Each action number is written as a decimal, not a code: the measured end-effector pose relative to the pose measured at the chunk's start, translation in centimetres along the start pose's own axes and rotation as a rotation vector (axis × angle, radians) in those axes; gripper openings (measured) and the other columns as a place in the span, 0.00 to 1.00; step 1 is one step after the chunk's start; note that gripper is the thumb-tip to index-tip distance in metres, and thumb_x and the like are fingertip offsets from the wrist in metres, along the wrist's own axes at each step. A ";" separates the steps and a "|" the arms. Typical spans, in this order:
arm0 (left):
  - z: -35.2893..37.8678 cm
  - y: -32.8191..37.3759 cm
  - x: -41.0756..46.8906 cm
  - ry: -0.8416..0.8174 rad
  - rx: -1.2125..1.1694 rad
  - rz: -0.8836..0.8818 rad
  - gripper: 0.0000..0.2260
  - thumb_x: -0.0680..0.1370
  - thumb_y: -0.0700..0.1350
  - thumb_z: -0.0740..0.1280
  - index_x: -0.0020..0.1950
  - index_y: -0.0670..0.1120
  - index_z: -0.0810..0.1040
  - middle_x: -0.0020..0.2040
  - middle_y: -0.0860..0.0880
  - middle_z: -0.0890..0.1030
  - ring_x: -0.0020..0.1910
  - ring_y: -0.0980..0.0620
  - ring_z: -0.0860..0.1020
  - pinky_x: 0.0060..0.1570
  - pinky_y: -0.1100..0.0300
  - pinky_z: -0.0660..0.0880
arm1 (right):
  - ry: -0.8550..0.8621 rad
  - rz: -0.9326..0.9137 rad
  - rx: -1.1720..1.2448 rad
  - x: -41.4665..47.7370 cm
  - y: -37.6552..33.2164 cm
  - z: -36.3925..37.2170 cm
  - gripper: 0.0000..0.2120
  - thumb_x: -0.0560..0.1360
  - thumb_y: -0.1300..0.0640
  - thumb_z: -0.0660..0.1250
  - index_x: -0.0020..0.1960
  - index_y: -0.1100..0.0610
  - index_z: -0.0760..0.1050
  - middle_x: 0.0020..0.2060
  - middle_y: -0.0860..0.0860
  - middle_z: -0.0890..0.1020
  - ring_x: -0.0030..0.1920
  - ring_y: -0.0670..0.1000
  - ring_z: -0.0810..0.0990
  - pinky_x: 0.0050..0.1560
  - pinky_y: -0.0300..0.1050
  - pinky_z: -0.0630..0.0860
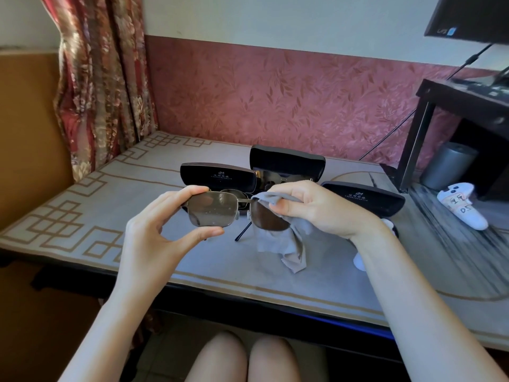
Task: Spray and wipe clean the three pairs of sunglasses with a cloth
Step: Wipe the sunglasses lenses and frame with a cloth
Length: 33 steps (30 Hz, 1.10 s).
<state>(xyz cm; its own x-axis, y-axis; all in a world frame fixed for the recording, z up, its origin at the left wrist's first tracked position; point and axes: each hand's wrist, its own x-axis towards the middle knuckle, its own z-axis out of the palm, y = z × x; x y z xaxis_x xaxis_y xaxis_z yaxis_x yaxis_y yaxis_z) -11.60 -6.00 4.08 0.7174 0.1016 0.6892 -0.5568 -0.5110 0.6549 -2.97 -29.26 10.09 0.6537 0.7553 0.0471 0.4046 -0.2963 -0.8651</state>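
Patterned table mat [82, 210]; metal-framed sunglasses [220, 209], grey cloth [286, 244] pinched.

Behind the grip, dusky-pink leaf-patterned wallpaper [275, 100] under a plain white wall [275, 15]. Far left of it, red floral curtain [102, 78], sunlit. Beneath, grey tabletop mat with tan fretwork border [234, 277]. Right, dark wooden stand [454, 91].

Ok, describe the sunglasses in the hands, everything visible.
The sunglasses have a thin, metal-looking bronze frame, squarish brown tinted lenses and clear nose pads; one temple with a dark tip hangs down behind. They are held upright in the air above the table. The left hand pinches one lens's rim, thumb below, fingers on top; that lens shows small specks. The right hand pinches the grey cloth over the other lens.
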 end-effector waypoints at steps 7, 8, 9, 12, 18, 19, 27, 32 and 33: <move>0.1 -0.1 0.1 -0.001 -0.016 0.004 0.24 0.65 0.57 0.74 0.61 0.58 0.76 0.54 0.61 0.80 0.58 0.55 0.79 0.61 0.65 0.71 | -0.025 0.012 0.040 -0.7 0.4 -0.9 0.09 0.79 0.61 0.64 0.58 0.58 0.78 0.46 0.46 0.81 0.50 0.43 0.78 0.51 0.34 0.71; 0.2 -0.1 0.0 -0.001 -0.017 0.005 0.25 0.65 0.57 0.74 0.61 0.58 0.76 0.54 0.61 0.80 0.58 0.54 0.79 0.62 0.65 0.71 | -0.046 0.015 0.059 -0.8 0.4 -0.9 0.10 0.78 0.63 0.65 0.58 0.57 0.77 0.45 0.42 0.81 0.48 0.42 0.78 0.50 0.33 0.71; 0.1 -0.1 0.0 -0.001 -0.013 0.008 0.25 0.65 0.58 0.74 0.61 0.58 0.76 0.54 0.61 0.80 0.58 0.54 0.79 0.62 0.64 0.72 | -0.069 0.013 0.068 -0.8 0.3 -1.0 0.12 0.77 0.65 0.66 0.59 0.57 0.77 0.45 0.41 0.82 0.48 0.41 0.79 0.50 0.33 0.72; 0.0 -0.1 0.0 -0.002 -0.011 0.009 0.25 0.65 0.58 0.74 0.61 0.58 0.76 0.55 0.61 0.80 0.58 0.54 0.79 0.62 0.63 0.72 | -0.111 0.012 0.068 -1.0 0.2 -1.2 0.15 0.74 0.68 0.68 0.60 0.58 0.76 0.46 0.44 0.82 0.48 0.43 0.80 0.51 0.35 0.74; 0.1 0.3 0.0 -0.009 -0.010 0.010 0.25 0.65 0.57 0.74 0.61 0.58 0.76 0.55 0.61 0.80 0.59 0.55 0.78 0.62 0.64 0.72 | -0.086 0.059 0.066 -0.7 -0.3 -0.5 0.13 0.70 0.68 0.74 0.49 0.55 0.77 0.39 0.44 0.82 0.41 0.44 0.81 0.42 0.35 0.75; 0.1 0.4 0.0 -0.015 -0.002 0.013 0.25 0.65 0.58 0.73 0.61 0.58 0.76 0.55 0.61 0.80 0.59 0.55 0.78 0.61 0.65 0.72 | -0.069 0.068 0.032 -0.6 -0.4 -0.2 0.11 0.69 0.66 0.75 0.47 0.55 0.77 0.37 0.45 0.82 0.39 0.44 0.80 0.40 0.34 0.74; 0.1 0.8 0.0 -0.058 0.034 0.027 0.26 0.66 0.57 0.73 0.62 0.54 0.76 0.56 0.57 0.81 0.59 0.54 0.78 0.62 0.63 0.73 | 0.092 0.027 -0.107 0.3 -1.4 1.3 0.16 0.68 0.53 0.77 0.31 0.59 0.73 0.24 0.46 0.69 0.28 0.44 0.66 0.30 0.36 0.61; 0.2 1.0 0.1 -0.032 -0.008 0.014 0.24 0.67 0.54 0.76 0.61 0.54 0.76 0.54 0.55 0.81 0.58 0.55 0.79 0.62 0.63 0.73 | 0.164 0.021 -0.075 0.8 -1.6 1.6 0.20 0.73 0.45 0.68 0.31 0.58 0.74 0.18 0.47 0.71 0.26 0.47 0.67 0.30 0.36 0.64; 0.2 1.0 0.1 -0.023 -0.004 0.007 0.24 0.67 0.53 0.77 0.61 0.53 0.76 0.54 0.54 0.81 0.58 0.56 0.79 0.62 0.62 0.73 | 0.169 0.014 -0.077 0.9 -1.6 1.6 0.21 0.73 0.43 0.66 0.30 0.57 0.73 0.19 0.47 0.71 0.26 0.47 0.67 0.31 0.36 0.64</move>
<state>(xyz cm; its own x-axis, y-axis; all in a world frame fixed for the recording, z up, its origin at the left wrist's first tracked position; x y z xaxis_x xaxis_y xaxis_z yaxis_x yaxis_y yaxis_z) -11.97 -6.67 4.74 0.7227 0.0780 0.6867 -0.5638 -0.5082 0.6511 -4.11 -27.17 10.70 0.7551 0.6437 0.1241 0.4384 -0.3550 -0.8257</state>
